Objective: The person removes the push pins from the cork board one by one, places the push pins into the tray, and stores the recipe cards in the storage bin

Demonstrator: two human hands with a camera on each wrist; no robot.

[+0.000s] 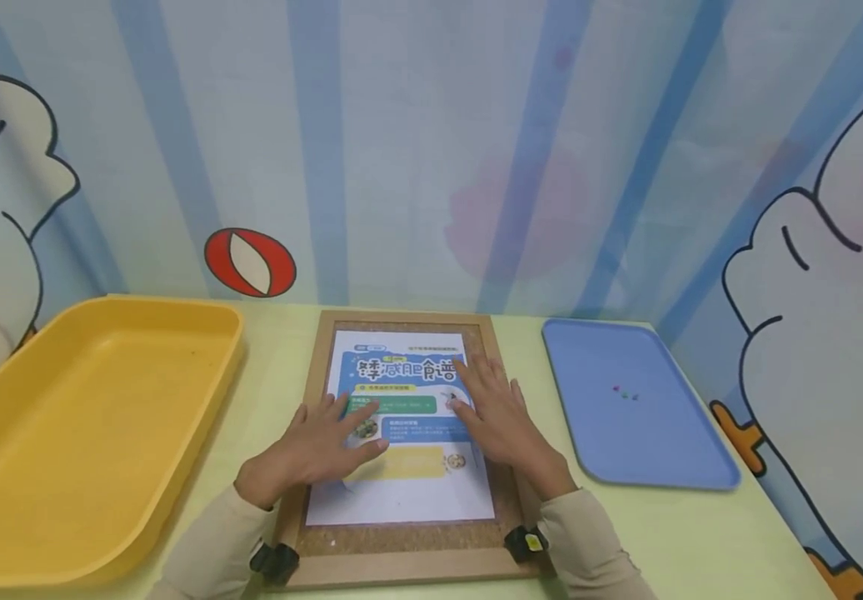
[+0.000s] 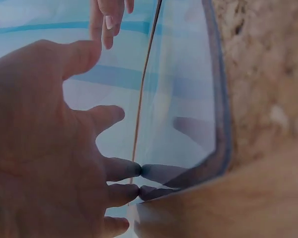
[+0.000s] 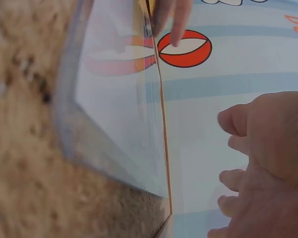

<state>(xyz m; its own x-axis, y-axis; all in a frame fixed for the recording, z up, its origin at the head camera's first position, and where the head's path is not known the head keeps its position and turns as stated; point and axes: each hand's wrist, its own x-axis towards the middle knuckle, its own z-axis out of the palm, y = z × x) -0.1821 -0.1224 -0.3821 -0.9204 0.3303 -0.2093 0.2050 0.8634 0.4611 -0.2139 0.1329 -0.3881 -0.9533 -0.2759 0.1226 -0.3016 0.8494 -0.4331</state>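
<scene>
A printed sheet [image 1: 401,504] with blue, green and yellow blocks and Chinese lettering lies on a wood-framed cork board [image 1: 371,542]. The wrist views show a glossy clear sleeve [image 3: 109,144] around it. My left hand [image 1: 319,446] spreads its fingers over the sheet's left side; in the left wrist view, fingertips of this hand [image 2: 44,134] touch the shiny surface. Over the upper right part and the right edge is my right hand [image 1: 502,417], fingers extended. In the right wrist view that hand [image 3: 273,153] holds nothing; whether its fingertips touch the sheet I cannot tell.
A deep yellow tray [image 1: 94,433] stands to the left of the board. On the right lies a flat blue tray [image 1: 649,442] with several tiny coloured pieces [image 1: 625,393]. Behind the pale yellow table [image 1: 701,542] hangs a striped cartoon backdrop [image 1: 416,167].
</scene>
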